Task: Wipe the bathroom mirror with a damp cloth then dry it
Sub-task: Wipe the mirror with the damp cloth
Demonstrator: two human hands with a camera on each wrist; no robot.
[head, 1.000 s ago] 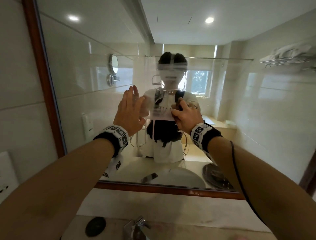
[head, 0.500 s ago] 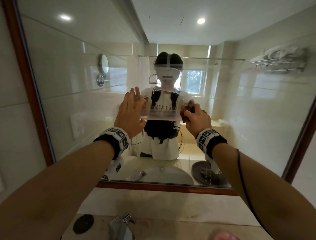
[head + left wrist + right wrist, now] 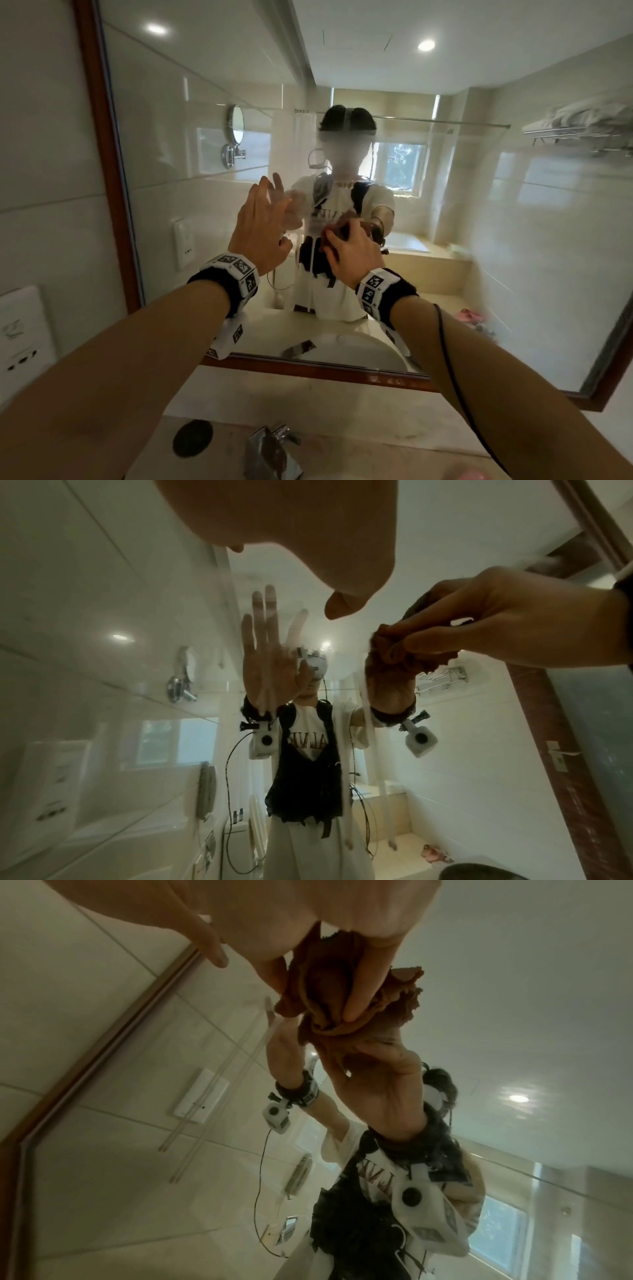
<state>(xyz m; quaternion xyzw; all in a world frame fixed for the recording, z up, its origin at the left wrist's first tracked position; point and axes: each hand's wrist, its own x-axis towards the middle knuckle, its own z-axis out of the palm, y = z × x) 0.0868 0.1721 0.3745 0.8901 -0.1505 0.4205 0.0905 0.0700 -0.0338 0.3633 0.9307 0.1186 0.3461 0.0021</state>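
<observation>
A large wall mirror (image 3: 191, 192) in a brown wooden frame fills the head view. My right hand (image 3: 346, 245) grips a bunched brown cloth (image 3: 329, 1001) and holds it against the glass at the middle. The cloth (image 3: 400, 653) shows crumpled under my curled fingers (image 3: 363, 988). My left hand (image 3: 263, 222) is raised just left of it, fingers straight and spread, close to the glass. Whether it touches the mirror cannot be told. Streaks mark the glass between the two hands.
Below the mirror runs a pale stone counter (image 3: 342, 404) with a chrome tap (image 3: 274, 448) and a black round drain cover (image 3: 193, 438). White wall sockets (image 3: 20, 332) sit left of the frame. A pink object (image 3: 466, 474) peeks in at the bottom edge.
My right hand with the cloth slid right, then came back left and lower on the glass. The left hand stayed raised and spread. My view swung right and back.
</observation>
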